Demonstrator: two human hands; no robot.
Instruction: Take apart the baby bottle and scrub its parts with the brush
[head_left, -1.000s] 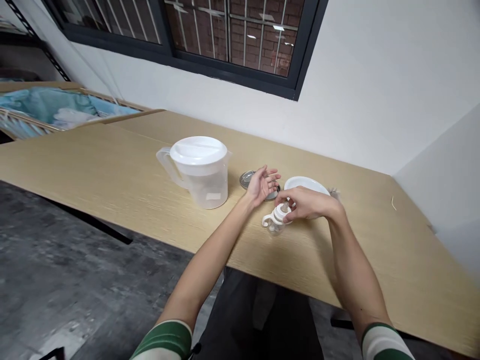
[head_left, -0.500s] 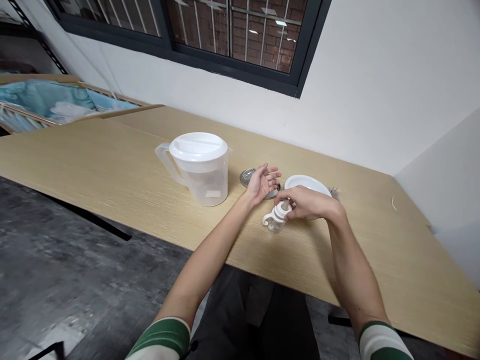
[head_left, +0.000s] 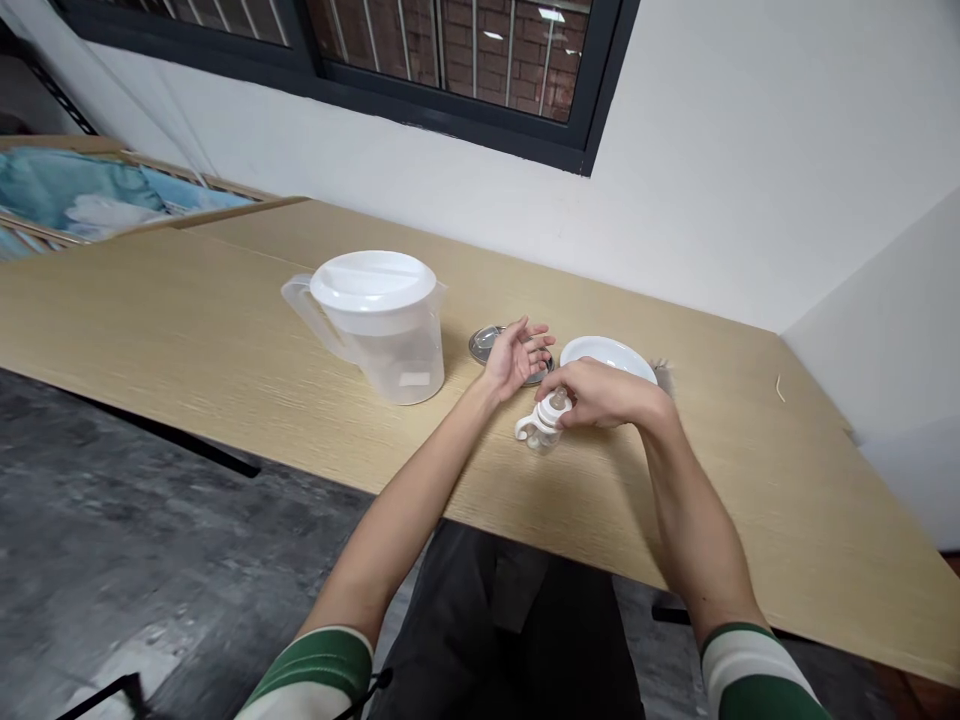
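While the left hand (head_left: 512, 362) is empty, fingers loose, right of the jug (head_left: 394, 335), the bottle (head_left: 541, 432), roughly upright, is farther right, its collar (head_left: 550, 412) gripped between thumb and fingers of the nearer right hand (head_left: 596, 391).

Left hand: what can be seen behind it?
Parts of a round metallic dish show on both sides of the left hand. The dish's middle is covered, so anything lying there cannot be seen.

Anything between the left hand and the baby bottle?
Only fingers of the right hand, around the white top of the baby bottle. No other object shows between it and the open left hand; the shiny round item lies beyond.
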